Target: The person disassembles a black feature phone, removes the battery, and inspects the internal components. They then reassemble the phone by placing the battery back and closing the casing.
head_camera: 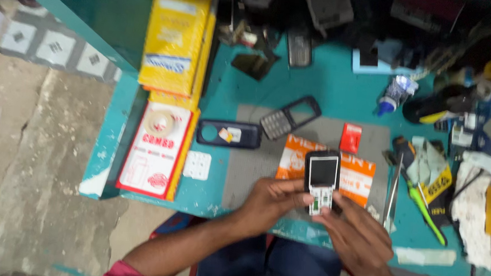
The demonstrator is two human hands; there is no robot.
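Both hands meet over the near edge of the teal bench [328,86], and between them stands a small phone [322,181] with its front cover off — dark screen above, bare keypad board below. The left hand [270,202] comes in from the left, fingers closed on the phone's lower left side. The right hand [359,236] comes up from below right, its fingertips pinching the bottom end of the phone. The phone is held upright just above an orange packet [358,174], which lies on a grey mat [249,166].

On the mat, up and to the left of the phone, lies a phone front cover [290,117] with its keypad and an open screen window, set at a slant. Just left of it, a dark back cover [228,134] rests half on the mat. A small red box [350,138] stands near the top edge of the packet. A white keypad sheet [198,165] sits on the bench, left of the mat.

To the right of the packet lie tweezers [392,192], and beyond them a green-handled screwdriver [426,209] — both well clear of the hands. At the bench's left edge a yellow box [175,34] is stacked above a red-and-white box [155,149]. The back of the bench is dark clutter, too blurred to sort out.
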